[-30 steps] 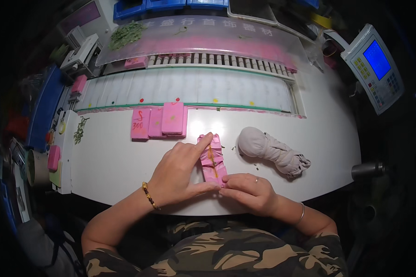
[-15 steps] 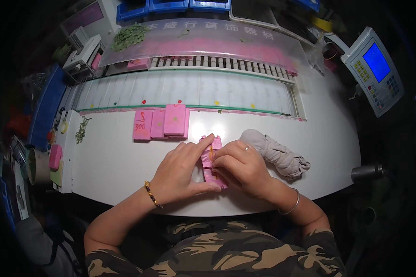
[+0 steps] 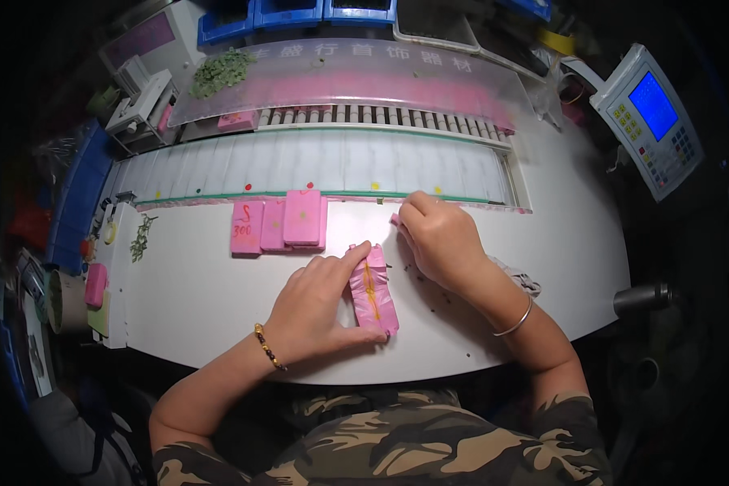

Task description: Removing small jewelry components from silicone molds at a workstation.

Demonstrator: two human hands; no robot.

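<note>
My left hand (image 3: pixel 320 300) grips a pink rubber mould (image 3: pixel 374 296) near the table's front, thumb at its near end and index finger at its far end. A yellow line runs down the mould's creased upper face. Farther off and to the right, my right hand (image 3: pixel 441 235) is closed on a small pink piece (image 3: pixel 394 219) that pokes out past its fingertips; the rest of the piece is hidden. A grey cloth (image 3: pixel 526 282) lies partly hidden behind my right forearm. Beyond my left hand, several pink moulds (image 3: pixel 302 217) sit stacked and side by side.
Small dark bits dot the white table (image 3: pixel 194 292) right of the mould. A glass-topped tray (image 3: pixel 300 158) and a clear plastic cover (image 3: pixel 332 73) with a green heap (image 3: pixel 221 71) stand behind. A device with a blue screen (image 3: pixel 652 105) is at right, a metal cylinder (image 3: pixel 641 298) below it.
My right hand has left the mould and moved away and to the right, with a small pink piece in its fingers. The mould's upper face now shows. My left hand still grips it.
</note>
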